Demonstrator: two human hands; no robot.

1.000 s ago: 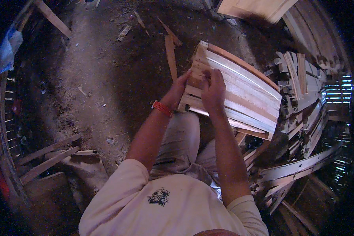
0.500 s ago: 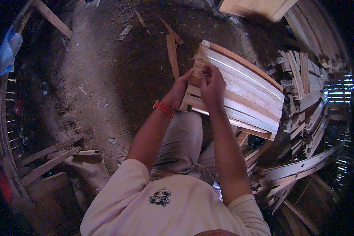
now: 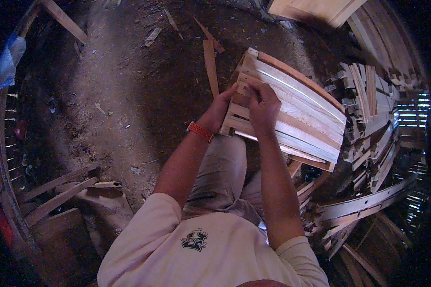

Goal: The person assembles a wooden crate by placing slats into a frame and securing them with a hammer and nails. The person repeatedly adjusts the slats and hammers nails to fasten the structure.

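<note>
A slatted wooden panel point(image 3: 301, 107), made of pale and brown strips fixed to an end rail, lies slanted beyond my knees, its near-left corner by my thigh. My left hand point(image 3: 220, 106), with a red watch band on the wrist, grips the panel's left end, thumb up along the end rail. Over the slats beside it is my right hand point(image 3: 266, 103), its fingers curled together in a pinch close to the left thumb. Whatever sits between those right fingertips is too small or hidden to make out.
Stacked lumber point(image 3: 368, 110) stands right of the panel, and a curved board point(image 3: 368, 203) lies below it. Loose wood strips point(image 3: 209, 67) are scattered on the dirt floor point(image 3: 124, 86). More planks point(image 3: 62, 201) lie at lower left. A pale wooden box-like piece point(image 3: 316, 9) sits at the top.
My right hand has turned a little and shifted slightly right, its fingers curling closer together. The left hand keeps its place on the panel's end.
</note>
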